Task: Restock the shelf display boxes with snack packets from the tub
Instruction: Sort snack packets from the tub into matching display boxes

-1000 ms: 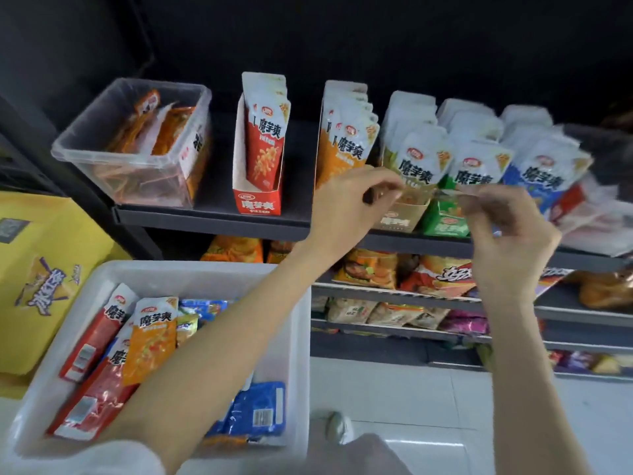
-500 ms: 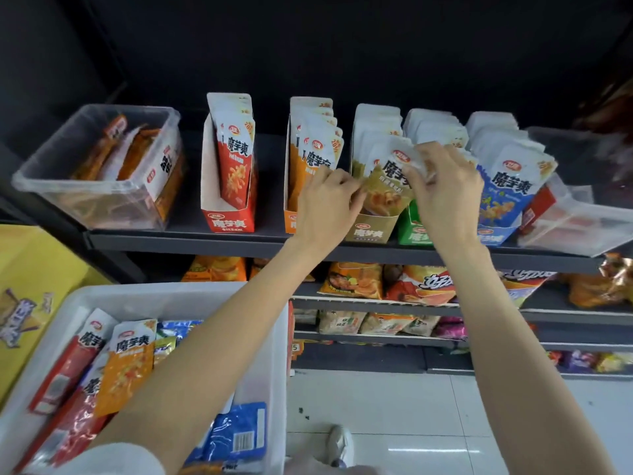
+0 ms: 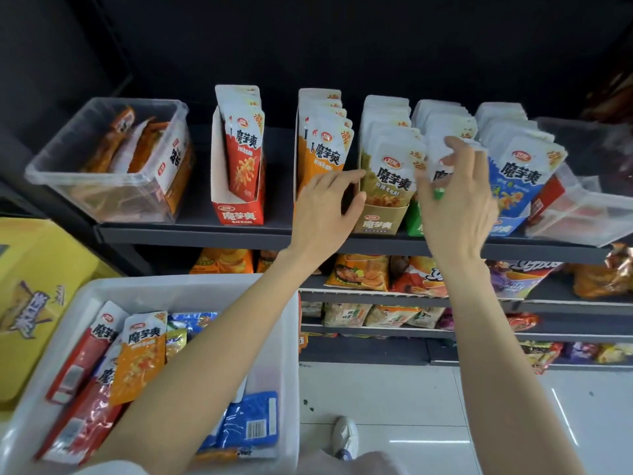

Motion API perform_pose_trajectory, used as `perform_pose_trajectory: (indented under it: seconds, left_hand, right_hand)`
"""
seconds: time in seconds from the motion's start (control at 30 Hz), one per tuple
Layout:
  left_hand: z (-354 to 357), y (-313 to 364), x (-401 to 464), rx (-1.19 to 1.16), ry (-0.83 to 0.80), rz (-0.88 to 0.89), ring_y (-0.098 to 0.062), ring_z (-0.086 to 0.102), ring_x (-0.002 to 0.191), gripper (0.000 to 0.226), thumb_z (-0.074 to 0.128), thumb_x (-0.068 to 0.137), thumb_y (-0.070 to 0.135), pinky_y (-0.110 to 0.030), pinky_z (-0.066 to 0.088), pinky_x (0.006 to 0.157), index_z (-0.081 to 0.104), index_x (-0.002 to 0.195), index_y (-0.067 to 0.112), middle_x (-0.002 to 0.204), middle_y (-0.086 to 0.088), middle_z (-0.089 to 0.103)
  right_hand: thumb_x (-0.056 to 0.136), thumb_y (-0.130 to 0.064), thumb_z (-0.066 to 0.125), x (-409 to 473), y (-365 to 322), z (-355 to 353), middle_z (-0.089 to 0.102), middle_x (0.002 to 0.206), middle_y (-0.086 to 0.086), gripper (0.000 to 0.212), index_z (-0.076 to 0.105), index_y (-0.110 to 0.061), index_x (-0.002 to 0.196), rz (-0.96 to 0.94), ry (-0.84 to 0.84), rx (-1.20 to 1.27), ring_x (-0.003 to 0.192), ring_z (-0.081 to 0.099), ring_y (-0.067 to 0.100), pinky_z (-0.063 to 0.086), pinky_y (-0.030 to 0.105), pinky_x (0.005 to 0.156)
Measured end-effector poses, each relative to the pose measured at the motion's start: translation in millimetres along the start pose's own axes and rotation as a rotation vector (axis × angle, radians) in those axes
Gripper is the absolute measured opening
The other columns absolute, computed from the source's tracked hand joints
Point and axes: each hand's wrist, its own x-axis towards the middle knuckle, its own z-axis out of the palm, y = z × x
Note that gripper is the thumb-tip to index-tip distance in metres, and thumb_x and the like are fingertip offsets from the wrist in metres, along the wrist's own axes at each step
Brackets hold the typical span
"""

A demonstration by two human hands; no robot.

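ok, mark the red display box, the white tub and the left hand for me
red display box [image 3: 238, 214], head view, on its printed front panel.
white tub [image 3: 274, 341], head view, on the bare right wall.
left hand [image 3: 322, 207], head view, on the back of the hand.

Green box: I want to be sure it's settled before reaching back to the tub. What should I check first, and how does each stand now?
1. Right hand free of the packets: not ok, its fingers are on the top packets of the green box.
2. Left hand empty: ok, fingers relaxed beside the tan box, holding nothing.
3. Green box packets upright and seated: cannot tell, the right hand hides most of them.
4. Tan box packets upright: ok.
5. Tub has stock left: ok, red, orange and blue packets lie in it.
6. Red box needs filling: ok to plan, only a few packets stand in it.
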Motion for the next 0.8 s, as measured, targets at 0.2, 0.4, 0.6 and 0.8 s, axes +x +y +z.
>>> perform_pose_trajectory:
  seconds: [0.2, 0.4, 0.6, 0.8]
  left_hand:
    - [-64, -30, -87, -0.190, 0.220, -0.087, -0.013, 0.061, 0.088, 0.019, 0.053, 0.094, 0.020, -0.034, 0.050, 0.077, 0.066, 0.107, 0.013, 0.094, 0.008, 0.065]
    - [-137, -109, -196, 0.052, -0.002, -0.435, -0.004, 0.055, 0.090, 0.032, 0.046, 0.088, 0.039, -0.026, 0.046, 0.082, 0.065, 0.106, 0.019, 0.097, 0.009, 0.063]
    - [-172, -162, -257, 0.451, -0.402, -0.784, -0.038, 0.050, 0.116, 0.062, 0.069, 0.082, 0.043, -0.044, 0.040, 0.093, 0.050, 0.133, 0.014, 0.128, -0.017, 0.055]
    - [-164, -176, -259, 0.531, -0.498, -0.784, -0.032, 0.037, 0.128, 0.086, 0.062, 0.075, 0.065, -0.038, 0.033, 0.103, 0.039, 0.140, 0.013, 0.140, -0.011, 0.043]
  right_hand:
    - [0.091, -0.012, 0.060, -88, -51, -23, 0.058, 0.101, -0.004, 0.028, 0.058, -0.012, 0.118, -0.040, -0.162, 0.498, 0.081, 0.056, 0.004, 0.046, 0.016, 0.064]
    - [0.090, -0.015, 0.058, -155, -115, 31, 0.060, 0.114, -0.003, 0.024, 0.061, -0.017, 0.114, -0.282, -0.808, 0.512, 0.106, 0.055, 0.014, 0.049, 0.032, 0.088]
    - [0.093, -0.018, 0.053, -207, -178, 96, 0.052, 0.134, 0.006, 0.040, 0.051, -0.015, 0.133, -0.545, -1.186, 0.347, 0.125, 0.045, 0.024, 0.033, 0.036, 0.104]
    - [0.099, -0.025, 0.044, -243, -210, 132, 0.052, 0.135, 0.003, 0.034, 0.054, -0.013, 0.129, -0.737, -1.249, 0.210, 0.125, 0.043, 0.023, 0.032, 0.034, 0.099]
